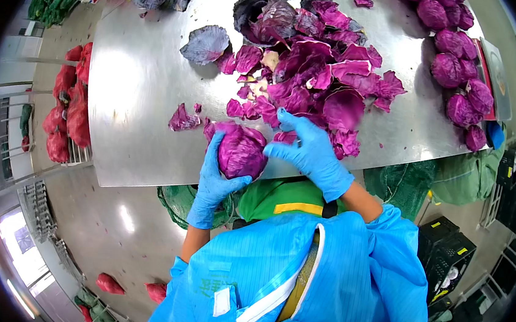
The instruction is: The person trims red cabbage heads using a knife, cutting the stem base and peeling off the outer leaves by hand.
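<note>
Near the front edge of the steel table (134, 101), my left hand (210, 184), in a blue glove, is wrapped round the lower left of a purple cabbage (241, 152). My right hand (314, 153), also gloved in blue, is just right of the cabbage, its fingers apart and nothing held in them. Beyond my hands lies a heap of loose purple leaves (302, 73) with pale stem pieces among them. A small torn leaf (184, 118) rests to the left of the heap.
Peeled cabbages (447, 70) line the table's right side. Dark outer leaves (207, 44) lie at the back left. Red net sacks (78, 114) stand beyond the left edge; black crates (443, 257) are at the lower right. Green sacks (400, 186) hang by the front edge.
</note>
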`<state>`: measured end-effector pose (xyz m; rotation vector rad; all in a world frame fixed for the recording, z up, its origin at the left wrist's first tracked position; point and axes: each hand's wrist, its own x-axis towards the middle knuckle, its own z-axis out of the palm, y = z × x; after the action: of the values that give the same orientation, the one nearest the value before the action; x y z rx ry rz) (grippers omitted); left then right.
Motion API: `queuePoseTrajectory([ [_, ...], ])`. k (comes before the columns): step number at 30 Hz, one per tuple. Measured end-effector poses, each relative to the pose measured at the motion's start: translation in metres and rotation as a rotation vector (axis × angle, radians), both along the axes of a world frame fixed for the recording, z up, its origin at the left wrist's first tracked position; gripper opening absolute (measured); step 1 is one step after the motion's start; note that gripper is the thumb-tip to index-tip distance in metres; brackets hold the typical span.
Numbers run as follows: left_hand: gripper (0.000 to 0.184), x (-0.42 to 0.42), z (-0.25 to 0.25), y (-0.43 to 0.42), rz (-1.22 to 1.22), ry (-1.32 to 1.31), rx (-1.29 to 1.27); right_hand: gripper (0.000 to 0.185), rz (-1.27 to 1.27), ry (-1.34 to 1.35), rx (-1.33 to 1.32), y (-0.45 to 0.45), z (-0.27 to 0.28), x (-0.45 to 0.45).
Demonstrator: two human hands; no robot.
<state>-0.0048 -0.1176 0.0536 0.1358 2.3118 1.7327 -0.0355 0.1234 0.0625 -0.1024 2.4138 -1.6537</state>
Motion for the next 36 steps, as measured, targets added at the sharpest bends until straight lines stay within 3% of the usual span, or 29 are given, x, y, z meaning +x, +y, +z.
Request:
queuePoseTrajectory([
  [1, 0.114, 0.004, -0.007, 0.001, 0.034, -0.002, 0.003, 0.082, 0.036, 0.005, 0.041, -0.005, 0.009, 0.002],
  [4, 0.114, 0.003, -0.017, 0.017, 0.048, -0.022, -0.01, 0.075, 0.057, 0.17, 0.009, -0.022, -0.012, -0.006],
  [6, 0.114, 0.001, -0.006, 0.018, -0.064, 0.106, -0.232, 0.067, 0.126, 0.131, 0.044, -0.022, -0.016, -0.018],
  [9, 0.114, -0.005, 0.022, 0.032, -0.119, 0.276, -0.622, 0.052, 0.171, -0.031, -0.133, -0.019, -0.002, -0.027],
  [10, 0.113, -0.005, 0.03, 0.041, -0.092, 0.122, -0.641, 0.037, 0.197, 0.085, -0.089, -0.025, -0.01, -0.024],
  [11, 0.113, -0.004, 0.035, 0.047, -0.067, -0.031, -0.659, 0.033, 0.151, 0.22, -0.024, -0.03, -0.014, -0.024],
  [14, 0.114, 0.0, 0.021, 0.043, -0.001, 0.099, -0.525, 0.021, 0.001, 0.547, 0.167, -0.031, -0.012, -0.035],
  [17, 0.114, 0.006, 0.023, 0.04, 0.042, 0.189, -0.434, 0.032, -0.229, 0.602, 0.462, -0.005, -0.009, -0.062],
  [19, 0.114, 0.01, 0.019, 0.037, 0.067, 0.237, -0.361, 0.052, -0.267, 0.506, 0.509, 0.004, 0.014, -0.053],
  [20, 0.115, 0.01, 0.015, 0.032, 0.093, 0.185, -0.304, 0.063, -0.161, 0.505, 0.389, 0.007, 0.016, -0.044],
  [23, 0.116, 0.013, -0.002, 0.016, 0.171, 0.024, -0.185, 0.064, 0.313, 0.316, -0.005, 0.0, 0.003, -0.021],
  [24, 0.116, 0.013, 0.0, 0.014, 0.198, -0.107, -0.055, 0.062, 0.328, 0.262, -0.041, -0.005, -0.005, -0.021],
  [26, 0.117, 0.007, 0.005, 0.013, 0.158, -0.089, -0.041, 0.06, 0.365, 0.153, -0.115, -0.019, -0.018, -0.021],
  [33, 0.118, 0.007, 0.008, 0.013, 0.1, -0.136, 0.066, 0.065, 0.553, 0.287, 0.289, -0.017, 0.002, -0.034],
  [34, 0.117, 0.007, 0.003, 0.012, 0.083, -0.119, 0.086, 0.065, 0.592, 0.432, 0.447, -0.022, 0.004, -0.034],
  [36, 0.117, 0.008, 0.002, 0.015, 0.091, -0.062, 0.173, 0.069, 0.543, 0.618, 0.513, -0.027, 0.0, -0.029],
])
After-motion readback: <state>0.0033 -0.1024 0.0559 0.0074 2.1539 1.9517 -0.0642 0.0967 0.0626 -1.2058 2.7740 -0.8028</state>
